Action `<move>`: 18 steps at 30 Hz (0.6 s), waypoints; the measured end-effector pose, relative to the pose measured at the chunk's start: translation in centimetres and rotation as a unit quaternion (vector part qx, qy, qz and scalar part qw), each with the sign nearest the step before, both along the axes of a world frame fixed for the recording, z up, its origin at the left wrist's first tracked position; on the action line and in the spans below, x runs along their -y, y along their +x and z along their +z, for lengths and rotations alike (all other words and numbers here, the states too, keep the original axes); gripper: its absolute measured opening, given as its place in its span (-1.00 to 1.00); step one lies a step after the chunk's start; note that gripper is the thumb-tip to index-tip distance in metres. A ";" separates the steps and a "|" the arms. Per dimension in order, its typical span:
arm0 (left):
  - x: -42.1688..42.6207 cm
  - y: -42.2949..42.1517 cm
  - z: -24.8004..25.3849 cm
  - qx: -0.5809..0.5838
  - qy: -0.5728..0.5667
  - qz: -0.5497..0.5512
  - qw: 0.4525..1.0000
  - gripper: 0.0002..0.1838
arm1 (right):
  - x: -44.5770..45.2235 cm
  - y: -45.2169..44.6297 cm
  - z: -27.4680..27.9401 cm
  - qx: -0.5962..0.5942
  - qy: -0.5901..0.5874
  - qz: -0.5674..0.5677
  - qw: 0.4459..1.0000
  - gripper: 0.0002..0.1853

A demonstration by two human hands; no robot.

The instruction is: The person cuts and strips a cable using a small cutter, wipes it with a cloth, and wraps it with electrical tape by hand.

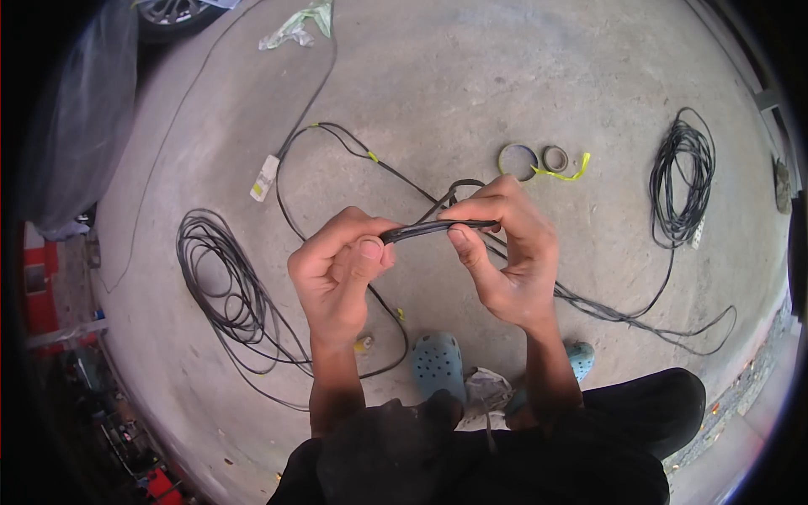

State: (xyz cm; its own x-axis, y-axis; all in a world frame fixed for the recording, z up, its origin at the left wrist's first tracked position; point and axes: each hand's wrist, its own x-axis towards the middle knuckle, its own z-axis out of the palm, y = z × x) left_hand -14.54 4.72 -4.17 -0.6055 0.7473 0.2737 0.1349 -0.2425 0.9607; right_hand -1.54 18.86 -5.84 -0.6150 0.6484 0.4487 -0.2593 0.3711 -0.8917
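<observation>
A black cable section (429,228) is stretched between my two hands, above the concrete floor. My left hand (343,265) pinches its left end between thumb and fingers. Opposite, my right hand (509,252) pinches the right part, with the thumb below and the fingers above. More dark cable loops behind and below the hands, with small yellow tape marks (373,156) on it. Beyond my right hand lie a ring-shaped tape roll (500,160) and a smaller dark roll (555,159), beside a bright yellow strip (576,176).
Coiled cables lie at the left (241,324) and right (656,181). A white power strip (264,178) lies at the upper left, below a crumpled plastic bag (300,25). A blue clog (438,367) is near my knees. Red items (39,286) line the left edge.
</observation>
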 end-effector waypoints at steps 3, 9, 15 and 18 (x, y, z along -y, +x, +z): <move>0.2 -0.3 0.2 -0.069 -0.012 0.006 0.998 -0.73 | -0.4 0.3 0.2 -0.003 0.040 -0.010 0.999 -0.83; 0.4 -0.5 1.6 -0.132 -0.024 -0.010 0.991 -0.88 | -0.3 0.7 0.5 -0.010 0.029 -0.009 0.999 -0.85; 0.3 0.5 2.3 -0.200 -0.061 0.028 0.977 -0.88 | -0.3 1.0 0.6 -0.026 -0.015 0.001 1.000 -0.89; 0.3 0.7 2.6 -0.234 -0.071 0.034 0.969 -0.86 | -0.5 1.1 0.3 -0.025 0.000 0.011 1.000 -0.90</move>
